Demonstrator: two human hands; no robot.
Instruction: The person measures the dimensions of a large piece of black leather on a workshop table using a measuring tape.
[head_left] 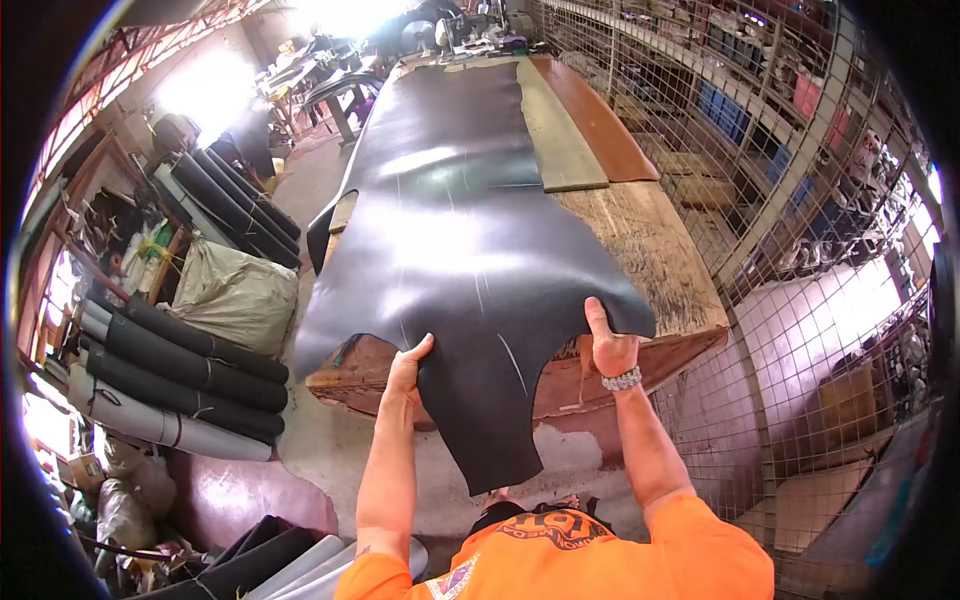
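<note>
A large black leather hide (480,265) is spread along a long wooden table (660,250), its near end hanging over the front edge. White chalk-like lines run across its glossy surface. My left hand (405,370) grips the left edge of the hanging flap, thumb on top and fingers hidden beneath. At the right, my right hand (608,345) holds the hide's edge beside a curved notch, thumb up and the other fingers underneath. A beaded bracelet (622,379) circles my right wrist.
A wooden board (562,135) and a brown leather strip (600,125) lie on the table's right side. Wire mesh fencing (760,300) runs along the right. Dark material rolls (190,360) and a pale sack (235,295) are stacked at the left.
</note>
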